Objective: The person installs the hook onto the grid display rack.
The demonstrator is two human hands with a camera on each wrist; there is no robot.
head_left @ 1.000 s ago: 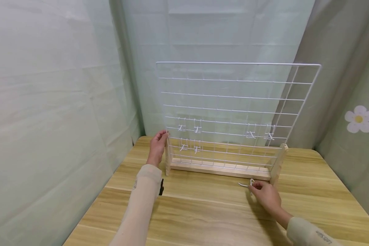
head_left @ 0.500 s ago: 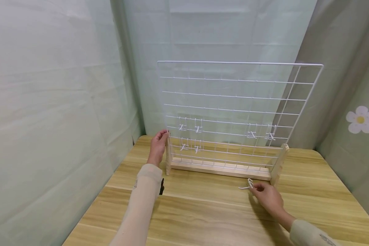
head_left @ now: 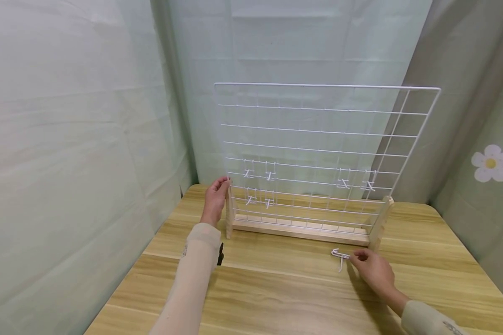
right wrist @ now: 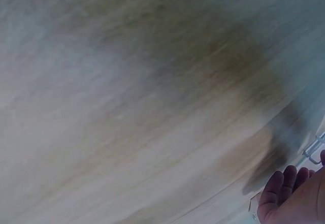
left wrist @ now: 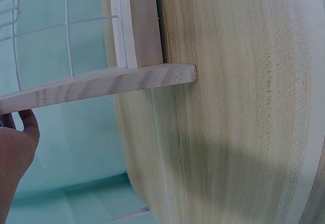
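Observation:
A white wire grid panel (head_left: 318,150) stands upright in a wooden base (head_left: 302,231). Several white wire hooks hang on its lower rows, such as one hook (head_left: 270,176) at left and another hook (head_left: 344,183) at right. My left hand (head_left: 214,200) holds the stand's left side at the top of the wooden end post (left wrist: 101,87), fingertips at the post's edge. In front of the base's right end, my right hand (head_left: 373,270) pinches a loose white wire hook (head_left: 338,254) by one end, its prong pointing down. That hook shows only partly in the right wrist view.
The wood-grain table (head_left: 276,298) carries the stand near its back edge. Pale green curtains (head_left: 88,139) enclose the left and back, and a flowered curtain (head_left: 492,163) hangs at right. A black buckle-like piece (head_left: 220,255) shows beside the left sleeve.
My right hand has shifted slightly right and turned the loose hook, so its prong now points down rather than left. My left hand stays at the post.

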